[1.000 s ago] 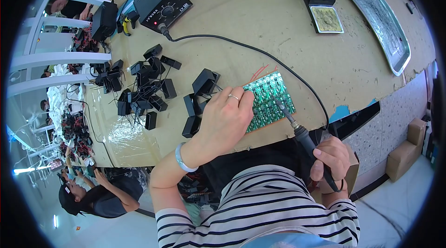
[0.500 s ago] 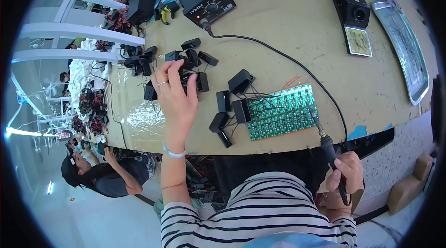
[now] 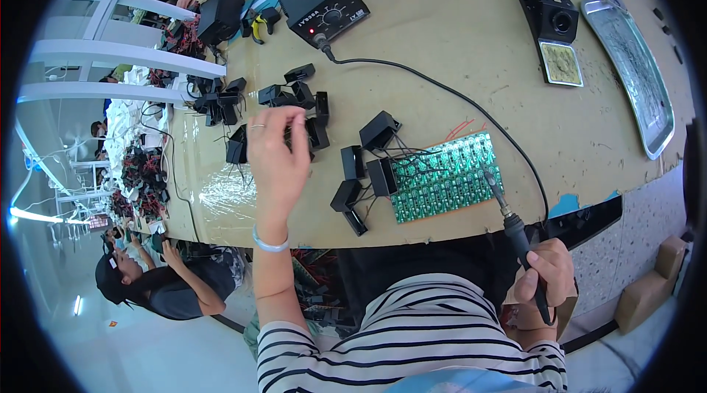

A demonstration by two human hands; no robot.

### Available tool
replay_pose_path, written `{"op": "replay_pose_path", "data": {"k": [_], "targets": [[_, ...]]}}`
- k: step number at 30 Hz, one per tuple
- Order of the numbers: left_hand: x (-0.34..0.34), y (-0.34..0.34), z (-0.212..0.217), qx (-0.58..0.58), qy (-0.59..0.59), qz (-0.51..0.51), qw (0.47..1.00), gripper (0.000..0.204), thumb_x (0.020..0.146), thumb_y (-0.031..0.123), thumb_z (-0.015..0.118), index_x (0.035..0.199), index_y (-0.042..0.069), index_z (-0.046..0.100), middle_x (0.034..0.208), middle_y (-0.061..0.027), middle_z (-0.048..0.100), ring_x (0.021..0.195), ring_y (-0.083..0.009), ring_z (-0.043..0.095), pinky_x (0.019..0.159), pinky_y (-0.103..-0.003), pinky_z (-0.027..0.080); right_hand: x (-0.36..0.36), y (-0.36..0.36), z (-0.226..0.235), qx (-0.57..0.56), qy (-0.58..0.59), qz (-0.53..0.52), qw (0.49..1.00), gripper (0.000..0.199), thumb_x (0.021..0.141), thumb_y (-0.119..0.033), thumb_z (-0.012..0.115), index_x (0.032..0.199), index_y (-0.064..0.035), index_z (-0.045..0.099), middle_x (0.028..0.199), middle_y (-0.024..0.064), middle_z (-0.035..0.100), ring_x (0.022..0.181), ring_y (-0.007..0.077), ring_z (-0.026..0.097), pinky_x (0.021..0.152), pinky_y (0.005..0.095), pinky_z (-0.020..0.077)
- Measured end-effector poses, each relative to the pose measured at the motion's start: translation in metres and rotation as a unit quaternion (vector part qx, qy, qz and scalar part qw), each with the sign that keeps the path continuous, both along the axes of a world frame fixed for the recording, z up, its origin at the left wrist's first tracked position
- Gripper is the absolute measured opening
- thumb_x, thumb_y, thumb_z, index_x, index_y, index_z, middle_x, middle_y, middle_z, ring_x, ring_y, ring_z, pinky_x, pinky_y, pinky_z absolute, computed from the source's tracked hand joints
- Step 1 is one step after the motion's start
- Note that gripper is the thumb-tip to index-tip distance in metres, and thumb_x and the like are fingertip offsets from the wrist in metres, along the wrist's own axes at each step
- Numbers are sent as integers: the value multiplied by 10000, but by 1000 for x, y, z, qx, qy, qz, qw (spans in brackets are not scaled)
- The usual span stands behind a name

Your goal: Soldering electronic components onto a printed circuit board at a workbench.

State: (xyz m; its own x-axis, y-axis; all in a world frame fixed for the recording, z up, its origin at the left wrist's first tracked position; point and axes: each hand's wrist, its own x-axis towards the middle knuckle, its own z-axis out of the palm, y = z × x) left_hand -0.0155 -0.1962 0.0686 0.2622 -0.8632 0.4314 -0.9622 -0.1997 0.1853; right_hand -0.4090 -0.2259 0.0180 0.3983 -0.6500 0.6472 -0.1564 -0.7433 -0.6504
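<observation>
My right hand (image 3: 549, 273) grips the handle of a soldering iron (image 3: 517, 234), its metal tip angled up over the right edge of a green circuit-board panel (image 3: 449, 179). Several black rectangular housings (image 3: 381, 176) with thin dark wires lie against the panel's left side. Further left, my left hand (image 3: 281, 153) is at a loose pile of black housings (image 3: 300, 92), its fingers bent inward and closed. Whatever its fingertips pinch is hidden behind the hand. One housing (image 3: 322, 107) stands on end beside the fingers.
A black soldering station (image 3: 324, 6) stands at the back, its cable (image 3: 442, 83) curving across the table to the iron. To the right are an iron stand (image 3: 552, 13) with a yellow sponge (image 3: 562, 64) and a metal tray (image 3: 637, 83). A co-worker (image 3: 169, 275) sits at left.
My left hand's fingers have curled in over the pile, and a housing beside them has turned upright. The right hand and soldering iron have barely moved; the view has shifted slightly.
</observation>
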Motion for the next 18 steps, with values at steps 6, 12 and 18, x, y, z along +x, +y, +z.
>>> {"op": "replay_pose_path", "data": {"k": [6,12,18], "targets": [[-2,-15,-4,-102,303,-17,947,119,915,11,723,1017,-1,664,888,-41,666,813,-106,629,765,-240,501,1,-1,3,16,6,-5,1000,120,889,-52,562,983,6,608,680,97,596,538,229,585,525,349,476],[-13,-29,-35,-72,518,-10,852,210,932,37,733,1118,-31,662,958,-30,697,858,-74,632,805,-221,508,-4,-3,3,25,-5,5,1000,236,791,38,627,1021,-10,647,731,79,627,575,248,614,563,352,530],[-37,-55,-36,-93,488,-145,855,59,1006,49,637,1013,-9,644,1049,-69,685,921,-102,635,861,-242,503,-6,-5,0,30,-6,-8,1000,226,788,34,636,1010,-7,650,721,76,628,565,239,606,553,344,521]]}}
